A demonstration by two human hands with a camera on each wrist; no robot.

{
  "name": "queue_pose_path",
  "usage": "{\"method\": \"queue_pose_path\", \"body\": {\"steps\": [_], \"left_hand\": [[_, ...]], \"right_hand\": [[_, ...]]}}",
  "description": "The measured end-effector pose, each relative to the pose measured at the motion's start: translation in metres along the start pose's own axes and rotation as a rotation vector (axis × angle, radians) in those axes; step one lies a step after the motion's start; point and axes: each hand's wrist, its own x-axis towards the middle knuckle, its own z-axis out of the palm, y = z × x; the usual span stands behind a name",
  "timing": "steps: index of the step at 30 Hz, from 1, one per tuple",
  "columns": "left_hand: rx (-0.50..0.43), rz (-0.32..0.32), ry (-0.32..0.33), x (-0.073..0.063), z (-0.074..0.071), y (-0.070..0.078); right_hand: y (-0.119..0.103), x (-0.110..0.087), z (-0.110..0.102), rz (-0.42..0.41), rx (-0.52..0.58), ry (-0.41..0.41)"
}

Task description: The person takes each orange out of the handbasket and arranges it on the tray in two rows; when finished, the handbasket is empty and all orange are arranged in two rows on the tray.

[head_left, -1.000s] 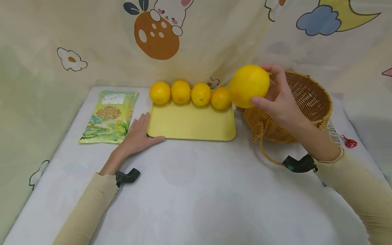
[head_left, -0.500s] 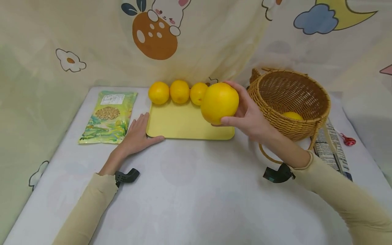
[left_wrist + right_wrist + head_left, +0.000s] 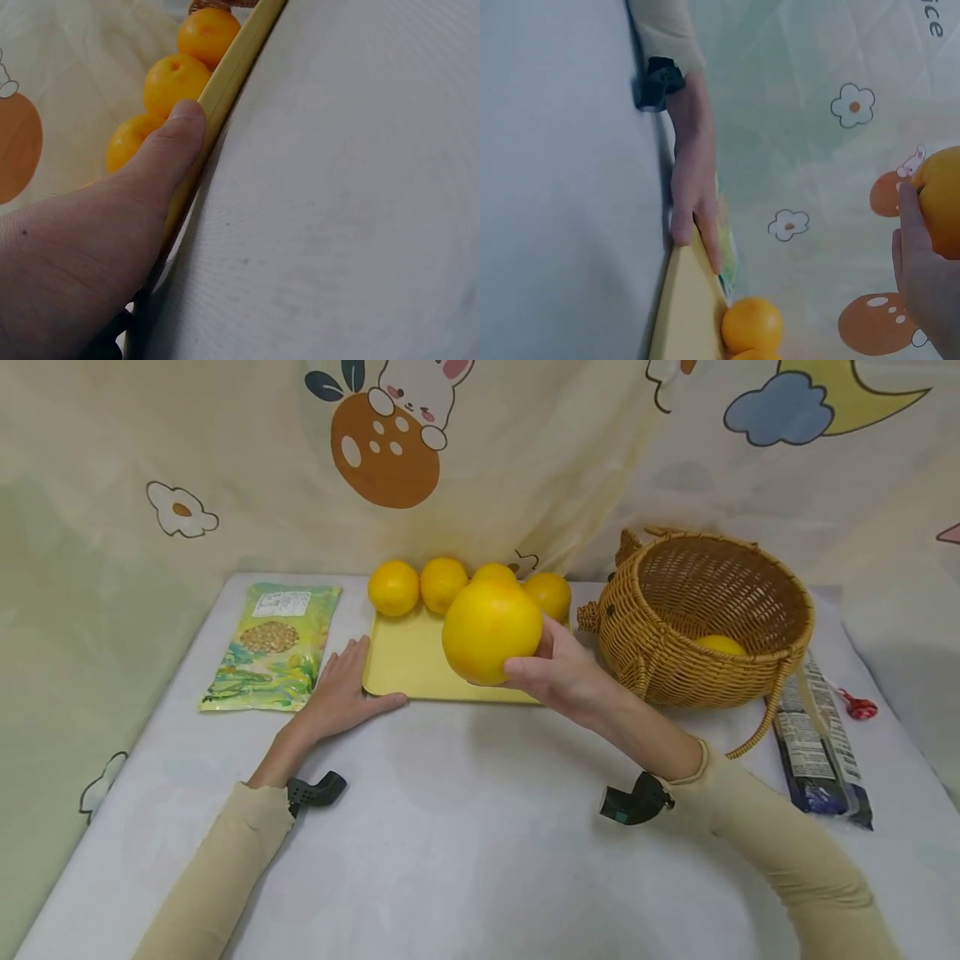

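My right hand [image 3: 566,672] grips an orange [image 3: 491,631] from its right side, raised over the yellow tray [image 3: 405,664] in the head view. In the right wrist view the same orange [image 3: 943,202] shows at the right edge, with fingers against it. Along the tray's back edge stand several oranges [image 3: 393,587] in a row, one partly hidden behind the held one. My left hand [image 3: 341,689] lies with straight fingers at the tray's left edge. Its thumb [image 3: 176,146] rests along the tray's front corner in the left wrist view.
On the right stands a wicker basket [image 3: 660,664] with an orange [image 3: 722,645] inside. A printed packet [image 3: 817,735] and a small red-wrapped item [image 3: 858,707] lie beside it. A green bag [image 3: 273,647] lies left of the tray. A patterned cloth [image 3: 540,452] hangs behind.
My right hand has carried the orange leftward from beside the basket to above the tray's middle. The basket and the orange inside it are now uncovered. My left hand stays put.
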Motion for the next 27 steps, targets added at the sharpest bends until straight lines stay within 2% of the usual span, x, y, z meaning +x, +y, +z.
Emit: {"method": "queue_pose_path", "body": {"steps": [2,12,17,27], "left_hand": [[-0.002,0.0,-0.001,0.0,0.001,0.0],[0.01,-0.004,-0.007,0.0,0.0,0.002],[0.015,-0.01,-0.008,-0.001,-0.002,0.003],[-0.005,-0.018,-0.023,-0.001,-0.003,0.003]], "right_hand": [[0.004,0.0,0.001,0.021,-0.018,-0.001],[0.01,0.012,0.008,-0.024,0.028,-0.106],[0.011,0.025,0.009,0.0,0.064,-0.076],[0.025,0.059,0.004,0.082,0.316,-0.036]]}}
